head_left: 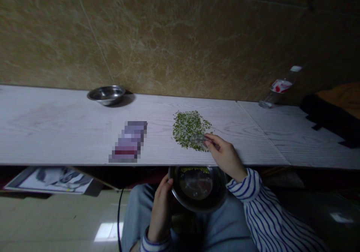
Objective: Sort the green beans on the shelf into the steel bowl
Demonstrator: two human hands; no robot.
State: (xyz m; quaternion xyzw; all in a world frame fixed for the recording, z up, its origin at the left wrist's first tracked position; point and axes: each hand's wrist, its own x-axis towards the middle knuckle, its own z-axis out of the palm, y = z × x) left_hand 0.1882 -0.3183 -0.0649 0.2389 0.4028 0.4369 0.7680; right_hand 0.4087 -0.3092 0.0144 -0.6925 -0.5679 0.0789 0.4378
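A heap of small green beans (189,129) lies on the white wooden table (56,132). My right hand (225,155) is closed on a metal spoon (199,139) whose bowl rests at the heap's near edge. My left hand (161,203) grips the rim of a steel bowl (198,188) held over my lap, just below the table's front edge. A few green beans lie at the far inner side of that bowl.
A second steel bowl (107,93) stands at the back of the table by the wall. A blurred flat object (129,141) lies left of the beans. A plastic bottle (278,87) lies at the back right beside dark cloth (326,117). A magazine (53,179) lies under the table.
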